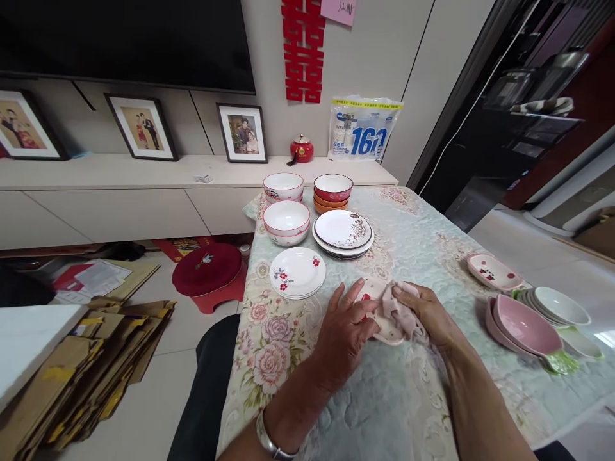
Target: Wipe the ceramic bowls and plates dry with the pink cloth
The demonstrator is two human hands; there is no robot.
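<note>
A small pinkish-white dish point(383, 328) with red decorations lies partly hidden beneath both hands, over the front middle of the table. My left hand point(343, 326) grips its left side, with the fingers laid over the rim and inner face. A pale pink cloth point(402, 308) is bunched in my right hand point(430, 314), pressed against the dish's right part. Just beyond are a stack of small white flowered plates point(298, 272) and a stack of larger dark-rimmed plates point(343, 229).
White red-rimmed bowls point(287, 218) and a red bowl point(333, 186) on orange ones stand at the back. To the right sit a rectangular dish point(494, 271), pink bowls point(526, 323) and pale bowls point(562, 306). A red stool point(207, 266) and flattened cardboard point(91, 371) are left of the table.
</note>
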